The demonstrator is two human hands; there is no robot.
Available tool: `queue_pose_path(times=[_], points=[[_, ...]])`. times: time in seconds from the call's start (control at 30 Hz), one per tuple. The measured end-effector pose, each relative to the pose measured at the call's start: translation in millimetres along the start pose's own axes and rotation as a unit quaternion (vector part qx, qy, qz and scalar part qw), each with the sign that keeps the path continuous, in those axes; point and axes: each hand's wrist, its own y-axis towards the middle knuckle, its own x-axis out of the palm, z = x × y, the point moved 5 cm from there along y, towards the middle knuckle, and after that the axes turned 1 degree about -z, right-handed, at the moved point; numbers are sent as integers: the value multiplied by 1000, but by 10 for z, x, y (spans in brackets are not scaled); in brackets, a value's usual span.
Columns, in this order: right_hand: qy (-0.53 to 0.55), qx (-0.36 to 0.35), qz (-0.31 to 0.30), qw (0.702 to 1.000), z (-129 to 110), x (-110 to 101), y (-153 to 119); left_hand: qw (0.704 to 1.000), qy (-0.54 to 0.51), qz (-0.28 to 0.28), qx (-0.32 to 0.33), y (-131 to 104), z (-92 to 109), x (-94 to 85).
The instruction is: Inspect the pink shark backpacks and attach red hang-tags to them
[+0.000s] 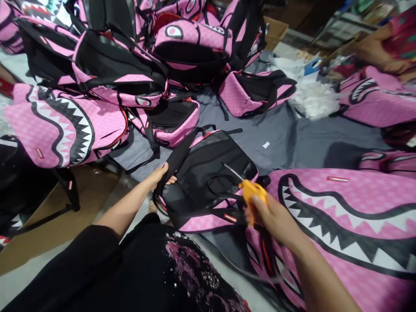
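Right hand is closed around one yellow tool with a thin metal tip, above one backpack lying back-up on the grey table. Left hand grips its black strap. Perhaps ten more pink backpacks crowd the edges; only the grey middle is free.
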Motion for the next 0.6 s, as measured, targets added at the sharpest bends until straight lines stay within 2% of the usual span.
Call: queue_pose_path(times=[0.07, 0.13, 0.23, 0.27, 0.4, 0.5, 0.53, 0.6], points=[[-91, 53, 23, 994, -257, -16, 301, 998, -37, -23, -37, 47, -18, -8], [-122, 52, -5, 991, -532, 105, 501, 995, -62, -37, -71, 106, -16, -42], [-93, -37, -154, 983, -878, 457, 505, 990, -78, -47, -108, 185, -29, -96], [-85, -54, -180, 979, -949, 523, 477, 989, -78, -48, -117, 207, -37, -109], [-121, -12, -80, 989, -1098, 411, 588, 988, -47, -49, -140, 275, -49, -127], [-106, -75, -149, 980, -1310, 447, 683, 990, 0, -43, -133, 285, -15, -138], [-108, -83, -146, 980, -1365, 443, 681, 991, 21, -39, -123, 273, 0, -136], [-119, -77, -102, 985, -1423, 398, 609, 993, 70, -26, -90, 221, 19, -110]])
